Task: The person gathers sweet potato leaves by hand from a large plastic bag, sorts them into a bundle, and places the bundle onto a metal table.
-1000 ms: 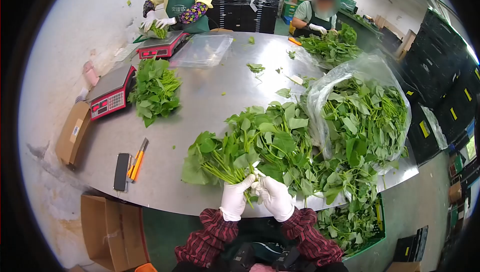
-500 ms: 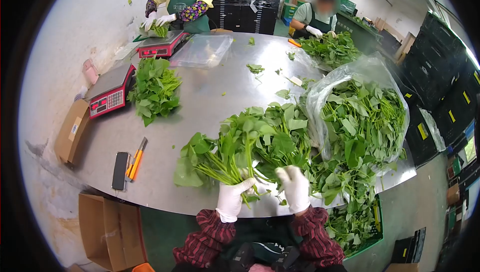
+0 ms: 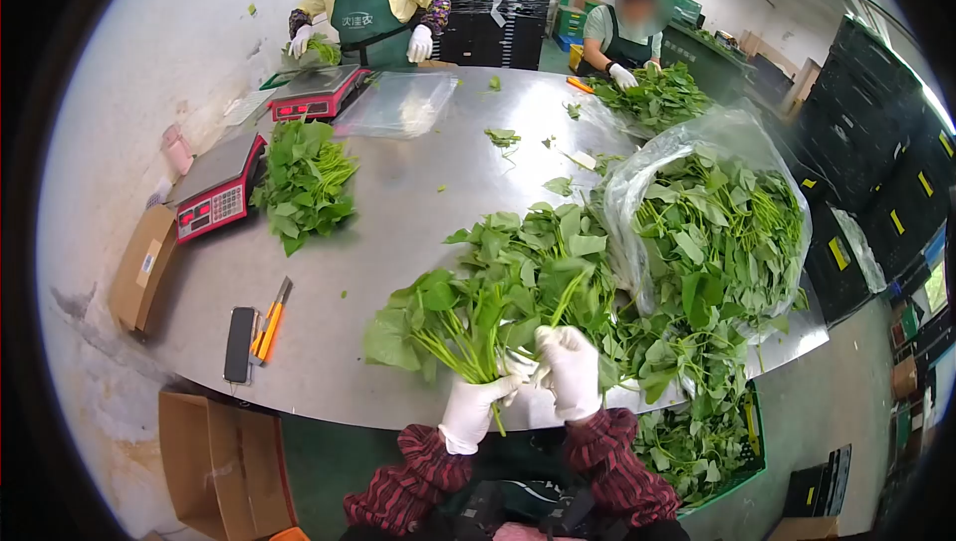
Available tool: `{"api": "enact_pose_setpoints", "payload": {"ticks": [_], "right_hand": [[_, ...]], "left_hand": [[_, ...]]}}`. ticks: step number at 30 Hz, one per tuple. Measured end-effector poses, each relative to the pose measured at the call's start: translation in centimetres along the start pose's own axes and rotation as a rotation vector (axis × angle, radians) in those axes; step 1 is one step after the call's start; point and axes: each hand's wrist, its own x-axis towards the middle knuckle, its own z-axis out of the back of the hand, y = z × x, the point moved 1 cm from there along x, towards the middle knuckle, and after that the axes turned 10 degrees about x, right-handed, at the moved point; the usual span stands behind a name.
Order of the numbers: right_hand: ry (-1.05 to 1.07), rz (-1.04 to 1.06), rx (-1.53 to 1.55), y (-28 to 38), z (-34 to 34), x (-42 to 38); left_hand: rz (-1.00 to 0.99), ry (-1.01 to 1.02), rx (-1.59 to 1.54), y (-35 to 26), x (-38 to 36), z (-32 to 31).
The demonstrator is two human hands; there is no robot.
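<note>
Stems (image 3: 455,355) partly hidden in left hand (image 3: 470,413).

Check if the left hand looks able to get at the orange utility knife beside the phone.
Probably not: the left hand is closed around a bunch of leafy stems. Were it free, little seems in the way, only bare metal tabletop before the orange utility knife.

Apron lettering, partly legible

White Chinese characters (image 3: 367,20) cross the chest of the far-left green apron (image 3: 372,41); the last looks like 农, the others uncertain. The red display (image 3: 202,210) on the nearer scale (image 3: 213,166) and the white label (image 3: 148,263) on the narrow cardboard box (image 3: 136,290) are too small to read
</note>
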Motion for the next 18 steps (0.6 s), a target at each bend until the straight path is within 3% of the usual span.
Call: {"api": "enact_pose_setpoints", "payload": {"ticks": [1,3,5,7,8,10,11,12,13,15,18], "right_hand": [[-0.047,0.034,-0.021,0.1,0.7,0.9],[-0.011,0.056,-0.061,0.3,2.5,1.7],[0.006,0.011,-0.091,2.1,2.5,0.8],[0.045,-0.08,-0.198,2.6,2.3,0.4],[0.075,-0.06,-0.19,2.1,2.2,0.3],[0.196,0.057,-0.35,0.6,1.7,0.1],[0.268,0.143,-0.426,0.2,0.7,-0.3],[0.31,0.204,-0.536,-0.1,-0.1,-0.9],[0.376,0.403,-0.667,0.0,-1.0,-1.5],[0.447,0.565,-0.844,-1.5,-2.0,-2.1],[0.574,0.58,-0.852,-2.0,-2.2,-2.8]], "left_hand": [[0.001,0.005,0.001,-0.2,0.1,0.4],[-0.029,-0.14,0.328,-1.3,0.6,3.0],[-0.185,-0.442,0.82,0.0,2.6,8.4],[-0.377,-0.586,0.809,-2.4,2.9,10.0],[-0.377,-0.589,0.813,-3.4,2.8,9.6],[-0.272,-0.459,0.357,-5.3,1.8,7.3],[-0.274,-0.462,0.36,-5.0,1.7,6.9],[-0.178,-0.272,0.254,-4.3,1.5,6.4],[-0.082,-0.08,0.146,-3.6,1.2,5.7],[-0.013,0.045,0.12,-2.2,0.4,4.5],[0.029,0.036,0.124,-2.2,-0.1,3.6]]}}
